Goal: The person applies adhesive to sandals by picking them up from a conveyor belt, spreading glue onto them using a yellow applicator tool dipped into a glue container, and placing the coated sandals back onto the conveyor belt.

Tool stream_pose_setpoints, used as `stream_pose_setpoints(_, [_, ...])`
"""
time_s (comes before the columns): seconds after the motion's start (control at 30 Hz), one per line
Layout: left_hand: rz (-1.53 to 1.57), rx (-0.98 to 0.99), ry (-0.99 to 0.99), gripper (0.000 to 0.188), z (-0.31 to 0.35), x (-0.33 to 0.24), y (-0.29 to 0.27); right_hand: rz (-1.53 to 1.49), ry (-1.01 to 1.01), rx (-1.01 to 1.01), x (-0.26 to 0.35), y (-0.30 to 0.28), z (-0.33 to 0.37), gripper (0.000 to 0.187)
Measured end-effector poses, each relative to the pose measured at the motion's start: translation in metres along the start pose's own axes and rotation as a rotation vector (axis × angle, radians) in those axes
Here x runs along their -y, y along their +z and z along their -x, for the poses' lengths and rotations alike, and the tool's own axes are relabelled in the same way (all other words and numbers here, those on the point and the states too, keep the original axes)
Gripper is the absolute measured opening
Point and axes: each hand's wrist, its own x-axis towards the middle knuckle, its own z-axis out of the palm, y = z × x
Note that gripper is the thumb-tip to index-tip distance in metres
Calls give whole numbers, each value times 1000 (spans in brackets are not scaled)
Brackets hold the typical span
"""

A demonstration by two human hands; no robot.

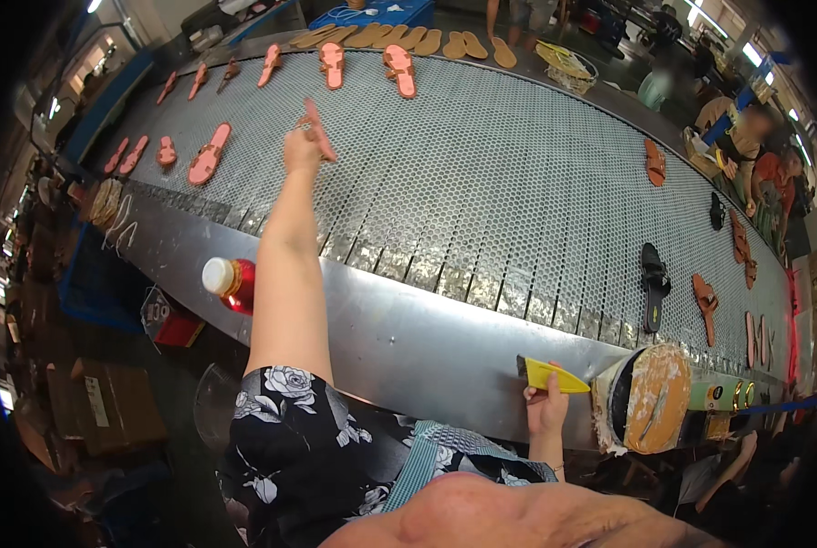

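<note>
My left hand point(301, 152) reaches far out over the mesh conveyor point(481, 173) with its fingers closed on a pink sandal point(319, 132), which is tilted on its edge. To the left of it another pink sandal point(209, 155) with a brown strap lies on the mesh. Near the front metal edge, my right hand point(546, 407) grips a yellow brush point(556, 376) with a dark end pointing left. Just right of that hand stands a round tub point(617, 402) smeared with whitish paste, an orange-tan lid or board point(659, 402) at its side.
More pink sandals point(333, 66) lie along the far left of the conveyor. Black point(653, 288) and brown sandals point(704, 309) are at the right. A red bottle point(237, 285) with a white cap stands beside my left forearm. Tan soles point(463, 46) line the far edge; people work beyond.
</note>
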Motion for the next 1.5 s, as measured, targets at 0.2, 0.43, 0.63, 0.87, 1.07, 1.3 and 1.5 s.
stream_pose_setpoints(0.2, [252, 89, -110, 26, -59, 107, 11, -283, 127, -5, -6, -19, -10, 28])
stream_pose_setpoints(0.43, [11, 355, 449, 29, -85, 69, 128, -261, 165, -23, -5, -15, -36, 26])
stream_pose_setpoints(0.63, [-155, 519, 648, 27, -99, 12, 216, -223, 151, -25, 0, -18, -24, 22])
stream_pose_setpoints(0.87, [-508, 568, 803, 25, -106, -20, 225, -199, 141, 43, -9, -26, -27, 25])
stream_pose_setpoints(1.07, [-865, 551, 870, 23, -88, -51, 200, -179, 98, 87, -11, -33, -31, 29])
stream_pose_setpoints(1.3, [-1019, 573, 676, 22, 29, -172, 196, -84, 82, 121, -1, -40, -24, 31])
stream_pose_setpoints(1.5, [-684, 756, 1024, 25, 174, -307, 241, -146, -62, 161, 38, -43, 15, 36])
